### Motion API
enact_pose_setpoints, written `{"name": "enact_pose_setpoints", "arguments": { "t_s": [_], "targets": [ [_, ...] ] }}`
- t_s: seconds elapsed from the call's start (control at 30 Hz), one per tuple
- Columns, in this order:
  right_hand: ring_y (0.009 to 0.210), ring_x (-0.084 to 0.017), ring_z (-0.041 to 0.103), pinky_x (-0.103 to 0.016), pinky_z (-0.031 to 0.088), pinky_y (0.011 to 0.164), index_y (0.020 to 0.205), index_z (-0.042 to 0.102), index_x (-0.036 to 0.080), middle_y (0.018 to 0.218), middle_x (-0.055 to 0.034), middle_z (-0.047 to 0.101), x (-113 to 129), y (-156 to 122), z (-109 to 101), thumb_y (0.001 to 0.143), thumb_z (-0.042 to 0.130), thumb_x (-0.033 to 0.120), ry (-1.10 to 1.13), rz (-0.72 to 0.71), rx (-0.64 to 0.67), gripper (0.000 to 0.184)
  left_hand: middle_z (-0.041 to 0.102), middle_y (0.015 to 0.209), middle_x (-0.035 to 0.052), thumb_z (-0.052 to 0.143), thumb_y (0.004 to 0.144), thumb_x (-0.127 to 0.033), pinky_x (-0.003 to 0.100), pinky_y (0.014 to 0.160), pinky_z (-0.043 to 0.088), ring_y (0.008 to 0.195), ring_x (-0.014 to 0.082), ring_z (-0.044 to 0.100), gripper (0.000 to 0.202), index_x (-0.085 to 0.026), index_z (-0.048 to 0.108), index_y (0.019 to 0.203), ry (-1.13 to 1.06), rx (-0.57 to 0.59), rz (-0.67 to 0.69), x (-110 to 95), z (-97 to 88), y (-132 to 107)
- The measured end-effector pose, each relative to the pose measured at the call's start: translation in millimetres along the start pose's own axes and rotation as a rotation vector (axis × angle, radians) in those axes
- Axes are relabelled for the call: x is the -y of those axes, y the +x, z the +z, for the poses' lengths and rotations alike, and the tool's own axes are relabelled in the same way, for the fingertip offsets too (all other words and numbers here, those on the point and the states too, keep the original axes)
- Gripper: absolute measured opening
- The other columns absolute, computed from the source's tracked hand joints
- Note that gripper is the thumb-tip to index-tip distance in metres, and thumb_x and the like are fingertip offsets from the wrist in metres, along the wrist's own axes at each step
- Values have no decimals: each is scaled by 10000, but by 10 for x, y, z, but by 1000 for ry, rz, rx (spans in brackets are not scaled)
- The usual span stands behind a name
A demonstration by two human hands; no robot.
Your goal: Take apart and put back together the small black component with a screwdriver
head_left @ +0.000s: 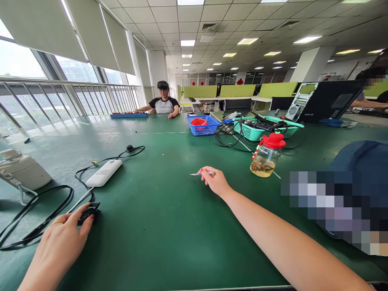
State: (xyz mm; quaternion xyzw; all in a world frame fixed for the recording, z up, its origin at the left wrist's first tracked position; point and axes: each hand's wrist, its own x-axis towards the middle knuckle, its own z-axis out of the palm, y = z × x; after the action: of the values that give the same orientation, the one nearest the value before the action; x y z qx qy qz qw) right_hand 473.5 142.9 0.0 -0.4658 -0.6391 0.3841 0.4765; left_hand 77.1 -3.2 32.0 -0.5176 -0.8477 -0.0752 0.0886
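At the lower left, my left hand [68, 230] has its thumb and fingers closed round a small black object [87, 214] with a flat, thin part on top. The fingers partly hide it, and I cannot make out its kind. In the middle of the green table [169, 226], my right hand [214, 181] pinches a slim pen-like tool [212, 173]. Its thin, pale pointed end faces left, just above or on the tabletop; I cannot tell which. A white power strip [104, 173] with a black cable lies beyond my left hand.
A red-capped bottle [266, 157] stands right of my right hand. Behind it are a teal basket of cables [253, 133] and a blue basket [203, 128]. A dark blue bag [357, 161] lies right, a beige container [24, 171] left. Across the table sits a person [163, 104].
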Motion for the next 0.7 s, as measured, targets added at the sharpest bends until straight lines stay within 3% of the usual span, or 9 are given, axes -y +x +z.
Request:
{"name": "enact_pose_setpoints", "arguments": {
  "t_s": [0.2, 0.37, 0.53, 0.7],
  "targets": [
    [493, -128, 476, -258, 383, 489, 797, 664, 224, 624, 6, 574, -17, 12, 8, 820, 521, 595, 3, -3, 6, 397, 644, 1042, 172, 160, 909, -477, 381, 902, 466, 951, 293, 651, 659, -120, 447, 1383, 170, -21, 78, 69, 105, 4],
    [478, -124, 473, -256, 384, 479, 797, 665, 217, 618, 4, 582, -7, 8, 4, 820, 522, 589, -18, -8, 0, 399, 651, 1073, 160, 218, 908, -452, 383, 899, 469, 975, 296, 653, 623, -143, 408, 1414, 207, 69, 58, -67, -39, -24],
    [492, -122, 485, -250, 397, 489, 815, 666, 206, 638, -2, 594, -9, 5, 0, 832, 507, 581, -43, -9, 3, 408, 641, 1151, 142, 205, 917, -439, 352, 894, 466, 1012, 275, 648, 599, -161, 422, 1402, 205, 83, -16, -210, -208, -31],
    [504, -123, 489, -250, 398, 507, 819, 667, 211, 647, 1, 591, -11, 5, 3, 846, 493, 563, -63, -12, 5, 393, 670, 1136, 148, 253, 902, -438, 359, 877, 465, 1028, 282, 645, 587, -142, 465, 1363, 219, 186, -17, -207, -198, 42]
  ]
}}
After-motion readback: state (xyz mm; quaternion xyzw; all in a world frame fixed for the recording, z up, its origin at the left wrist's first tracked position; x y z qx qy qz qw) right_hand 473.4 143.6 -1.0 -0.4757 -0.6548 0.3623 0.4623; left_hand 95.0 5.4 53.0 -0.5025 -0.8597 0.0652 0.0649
